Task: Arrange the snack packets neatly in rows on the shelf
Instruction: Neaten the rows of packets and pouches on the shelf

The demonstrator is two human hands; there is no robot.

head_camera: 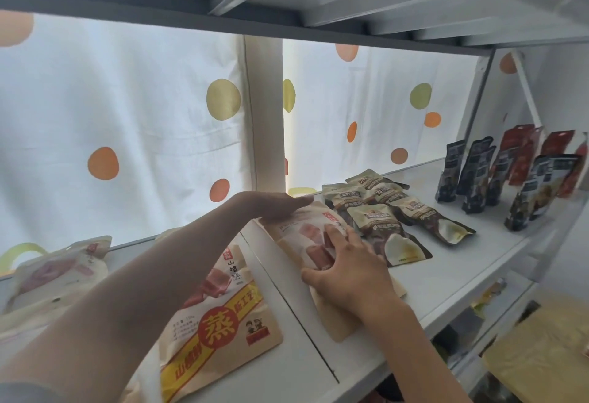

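White shelf (446,278) carried my packet (299,237) lying front-to-back mid-shelf; left hand (274,205) flat at its rear end, right hand (347,272) seemingly pressing the front.

Both arms reaching up and forward, hands laid flat.

Left forearm running bare from the lower left corner diagonally up toward the middle, a grey sleeve edge at the very bottom; left hand (274,206) at its end, palm down, fingers straight and held together, pointing right, wrist nearly level. Right forearm rising from the bottom edge right of centre, angled up and leftward; right hand (347,270) palm down with fingers spread and lightly bent, fingertips pointing up-left, thumb stretched out to the left. Left hand farther away and higher, right hand nearer, well apart, neither grip closed.
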